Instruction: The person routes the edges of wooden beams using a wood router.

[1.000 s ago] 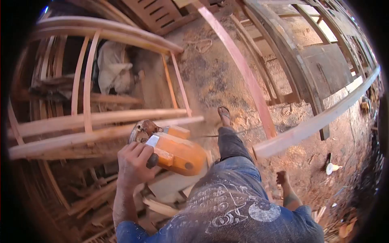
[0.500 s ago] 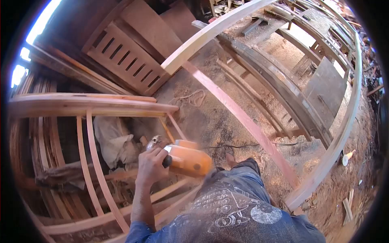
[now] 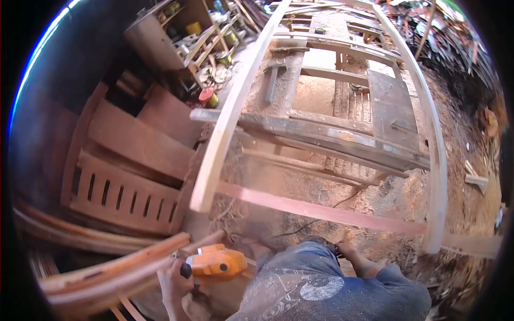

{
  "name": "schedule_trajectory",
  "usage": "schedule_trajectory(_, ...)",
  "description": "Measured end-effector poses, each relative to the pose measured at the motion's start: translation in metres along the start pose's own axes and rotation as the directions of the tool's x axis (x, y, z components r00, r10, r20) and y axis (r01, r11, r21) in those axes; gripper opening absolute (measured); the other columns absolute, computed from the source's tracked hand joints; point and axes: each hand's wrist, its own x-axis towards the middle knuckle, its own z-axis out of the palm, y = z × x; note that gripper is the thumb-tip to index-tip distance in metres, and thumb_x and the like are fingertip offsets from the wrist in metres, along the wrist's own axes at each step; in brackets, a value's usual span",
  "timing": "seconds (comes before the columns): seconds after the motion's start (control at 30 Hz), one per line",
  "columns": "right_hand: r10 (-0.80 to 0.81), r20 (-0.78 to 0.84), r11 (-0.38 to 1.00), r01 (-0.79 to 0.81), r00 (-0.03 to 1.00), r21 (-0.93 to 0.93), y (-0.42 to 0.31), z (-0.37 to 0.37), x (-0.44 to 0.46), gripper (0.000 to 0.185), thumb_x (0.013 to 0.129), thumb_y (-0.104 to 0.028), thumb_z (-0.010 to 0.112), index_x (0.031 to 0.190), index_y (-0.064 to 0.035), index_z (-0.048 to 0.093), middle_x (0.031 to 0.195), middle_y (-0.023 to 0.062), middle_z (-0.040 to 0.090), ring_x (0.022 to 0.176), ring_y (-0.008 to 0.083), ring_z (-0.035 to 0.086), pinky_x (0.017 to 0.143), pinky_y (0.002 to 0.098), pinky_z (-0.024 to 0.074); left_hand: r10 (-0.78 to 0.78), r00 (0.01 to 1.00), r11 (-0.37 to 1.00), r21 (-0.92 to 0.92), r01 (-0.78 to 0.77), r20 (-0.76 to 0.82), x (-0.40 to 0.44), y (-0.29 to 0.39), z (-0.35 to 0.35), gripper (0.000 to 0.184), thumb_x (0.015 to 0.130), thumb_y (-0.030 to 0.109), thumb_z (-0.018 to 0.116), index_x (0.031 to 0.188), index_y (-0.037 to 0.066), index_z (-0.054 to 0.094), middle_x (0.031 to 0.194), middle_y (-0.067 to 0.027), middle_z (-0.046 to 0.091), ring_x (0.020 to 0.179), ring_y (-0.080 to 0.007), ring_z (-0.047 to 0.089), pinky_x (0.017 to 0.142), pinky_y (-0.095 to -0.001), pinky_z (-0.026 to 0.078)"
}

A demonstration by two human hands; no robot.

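Note:
My left hand (image 3: 174, 278) is closed on the black front knob of an orange power planer (image 3: 218, 263), low at the left of centre. Just beyond the planer lie the ends of reddish wooden beams (image 3: 155, 260). My right hand (image 3: 345, 250) hangs near my right leg, by the dark shorts; its fingers are too small and unclear to read. A long pale wooden frame (image 3: 240, 115) stretches ahead, with a pink crosspiece (image 3: 321, 213) at its near end.
Under the frame stands a dusty workbench (image 3: 332, 134) with a metal square (image 3: 272, 83) on it. A slatted wooden panel (image 3: 126, 195) leans at the left. Behind are a cluttered cabinet (image 3: 160, 45) and a red container (image 3: 208, 97). A dark cable (image 3: 300, 229) crosses the sawdust-covered floor.
The view has swung left and upward, bringing the cabinet and more of the pale frame into sight. The planer, still in my left hand, now sits lower, beside the ends of the reddish beams.

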Motion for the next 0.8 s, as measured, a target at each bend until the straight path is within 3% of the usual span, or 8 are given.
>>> schedule_trajectory(0.07,-0.307,0.064,0.864,0.306,0.95,-0.4,-0.023,0.036,0.034,0.024,0.091,-0.024,0.059,0.099,-0.0043,0.07,0.086,0.0123,0.069,0.067,0.0241,0.068,0.058,0.0392,0.0565,0.107,0.992,0.994,0.009,-0.107,-0.064,0.029,-0.051,0.006,0.044,0.062,0.005,0.066,0.106,0.004,0.067,0.09,-0.0159,0.069,0.081,-0.0365,0.067,0.07,-0.0451,0.052)
schedule_trajectory(0.2,-0.002,-0.227,0.991,-0.029,0.974,-0.133,-0.101,0.141,0.062,0.023,0.092,-0.022,0.06,0.097,-0.0022,0.069,0.079,0.0113,0.067,0.066,0.0224,0.065,0.052,0.0372,0.0513,0.134,0.991,0.991,-0.012,-0.134,-0.01,0.088,-0.146,-0.008,0.02,0.057,0.006,0.068,0.076,0.005,0.062,0.073,-0.0143,0.063,0.07,-0.0374,0.062,0.062,-0.0452,0.048)
schedule_trajectory(0.3,-0.013,-0.224,1.0,0.01,0.975,-0.014,-0.11,0.221,0.122,0.025,0.091,-0.024,0.059,0.096,-0.0019,0.068,0.076,0.01,0.065,0.064,0.0219,0.063,0.05,0.0367,0.049,0.225,0.974,0.973,0.049,-0.225,0.018,0.135,-0.211,-0.023,0.018,0.058,0.007,0.069,0.072,0.005,0.058,0.07,-0.0127,0.06,0.067,-0.0354,0.061,0.06,-0.045,0.046)
schedule_trajectory(0.47,0.246,-0.158,0.949,-0.205,0.956,0.24,-0.233,0.299,0.01,0.032,0.089,-0.028,0.057,0.103,-0.0032,0.071,0.089,0.0191,0.072,0.081,0.0302,0.072,0.069,0.0427,0.0588,0.352,0.932,0.931,0.072,-0.358,0.088,0.221,-0.282,-0.053,0.019,0.06,0.009,0.071,0.068,0.007,0.054,0.067,-0.0093,0.058,0.065,-0.0318,0.061,0.057,-0.0441,0.044)
schedule_trajectory(0.57,0.098,-0.116,0.985,-0.079,0.988,0.153,-0.173,0.376,0.066,0.03,0.093,-0.027,0.053,0.104,-0.0045,0.07,0.081,0.0145,0.07,0.07,0.0247,0.072,0.057,0.0404,0.0582,0.465,0.882,0.884,0.024,-0.468,0.073,0.282,-0.31,-0.061,0.024,0.061,0.015,0.075,0.068,0.006,0.053,0.065,-0.0103,0.056,0.061,-0.0332,0.06,0.054,-0.0437,0.044)
schedule_trajectory(0.67,0.172,-0.002,0.884,-0.153,0.985,0.442,-0.185,0.448,0.067,0.026,0.096,-0.022,0.05,0.106,-0.0071,0.069,0.076,0.0113,0.068,0.064,0.0232,0.07,0.052,0.0374,0.0567,0.563,0.822,0.825,-0.003,-0.565,0.086,0.343,-0.333,-0.061,0.023,0.063,0.015,0.074,0.068,0.006,0.054,0.064,-0.0115,0.056,0.059,-0.0343,0.058,0.053,-0.0446,0.044)
schedule_trajectory(0.73,0.107,0.019,0.959,-0.108,0.994,0.26,-0.178,0.512,0.097,0.025,0.096,-0.02,0.05,0.108,-0.0091,0.069,0.078,0.011,0.07,0.064,0.0232,0.07,0.053,0.0376,0.0565,0.619,0.78,0.785,-0.032,-0.619,0.095,0.385,-0.33,-0.066,0.019,0.064,0.011,0.072,0.068,0.006,0.054,0.064,-0.0118,0.056,0.059,-0.0345,0.058,0.052,-0.0448,0.044)
schedule_trajectory(0.8,0.237,0.115,0.821,-0.263,0.965,0.508,-0.201,0.551,0.128,0.024,0.097,-0.023,0.049,0.1,-0.0074,0.067,0.07,0.0089,0.062,0.057,0.0216,0.061,0.049,0.0373,0.0505,0.67,0.737,0.742,-0.036,-0.67,0.085,0.435,-0.347,-0.056,0.015,0.063,0.008,0.068,0.071,0.006,0.055,0.065,-0.0126,0.057,0.06,-0.0352,0.059,0.054,-0.0454,0.046)
